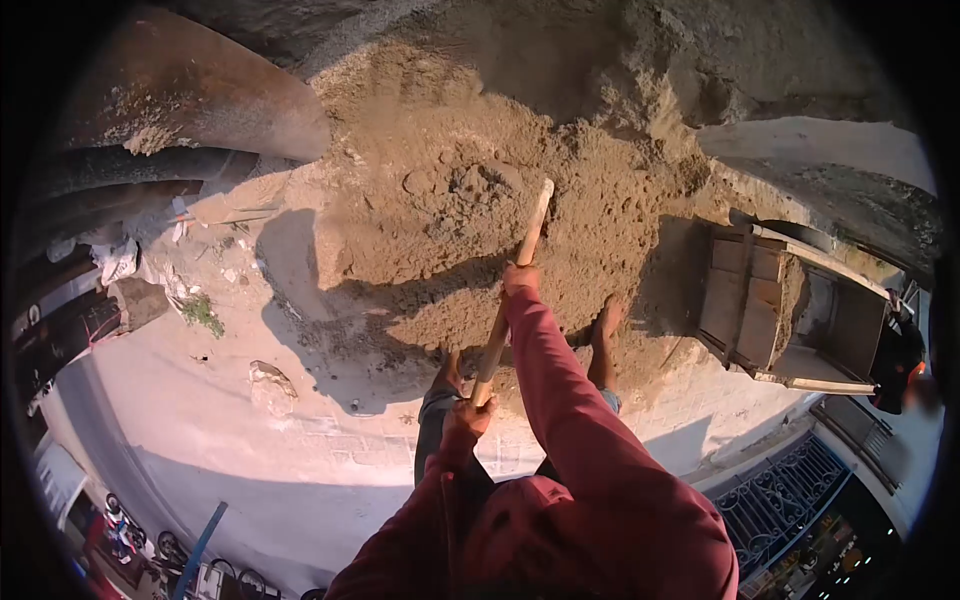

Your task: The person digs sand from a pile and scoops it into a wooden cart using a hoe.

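Note:
A long, pale wooden handle (534, 225) slants across the middle of the view, over a spread of brown sand or mortar (600, 230). My right hand (520, 279) is wrapped around it about midway. Lower down, close to my legs, my left hand (470, 416) grips the same handle near its lower visible end. No tool head can be made out, so the kind of tool is unclear. Beyond the handle's far tip lies a small lumpy heap (470, 185) of darker, wet-looking material. My bare feet (607, 318) stand at the near edge of the sand.
To the right is a wooden box-like frame (745, 300), with a person (900, 355) partly visible beside it. A large rusty cylinder (200, 90) lies upper left. A stone (272, 380) and a green plant (203, 314) sit left. Blue metal grating (780, 500) is lower right.

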`<move>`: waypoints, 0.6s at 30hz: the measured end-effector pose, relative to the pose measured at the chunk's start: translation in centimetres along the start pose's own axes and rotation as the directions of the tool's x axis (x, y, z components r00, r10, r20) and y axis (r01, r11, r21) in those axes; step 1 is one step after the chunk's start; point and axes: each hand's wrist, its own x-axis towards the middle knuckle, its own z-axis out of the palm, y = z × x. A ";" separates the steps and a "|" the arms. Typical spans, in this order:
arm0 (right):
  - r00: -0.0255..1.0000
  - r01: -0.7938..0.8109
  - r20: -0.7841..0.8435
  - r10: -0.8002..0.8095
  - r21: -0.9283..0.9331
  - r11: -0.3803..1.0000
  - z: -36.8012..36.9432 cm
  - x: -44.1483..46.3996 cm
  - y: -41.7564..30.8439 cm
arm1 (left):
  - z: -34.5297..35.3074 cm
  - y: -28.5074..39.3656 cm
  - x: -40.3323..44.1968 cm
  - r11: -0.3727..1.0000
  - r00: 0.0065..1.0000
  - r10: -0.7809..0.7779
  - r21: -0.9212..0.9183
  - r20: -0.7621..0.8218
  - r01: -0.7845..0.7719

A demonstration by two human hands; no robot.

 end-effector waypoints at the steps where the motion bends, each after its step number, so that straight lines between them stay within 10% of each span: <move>1: 0.965 -0.219 0.200 0.171 0.252 0.943 -0.4 -0.2 -0.5 | 0.1 0.1 -0.4 0.998 0.996 0.057 0.008 -0.070 -0.057; 3: 0.910 -0.323 0.347 0.226 0.255 0.911 -4.0 -0.4 -0.7 | -2.6 6.1 -0.2 0.885 0.723 -0.398 0.030 0.565 0.464; 10: 0.565 -0.672 0.801 0.197 0.308 0.674 -18.2 4.4 -2.8 | -10.8 33.9 -1.3 0.597 0.799 -0.219 -0.570 0.560 0.564; 13: 0.521 -0.785 0.837 0.167 0.393 0.479 -27.8 5.0 -2.5 | -10.2 42.6 -2.1 0.781 0.933 0.078 -0.604 0.352 0.163; 18: 0.563 -0.819 0.793 0.234 0.495 0.290 -45.8 6.3 1.9 | -10.4 55.3 -4.2 0.710 0.692 0.104 -0.540 0.714 0.451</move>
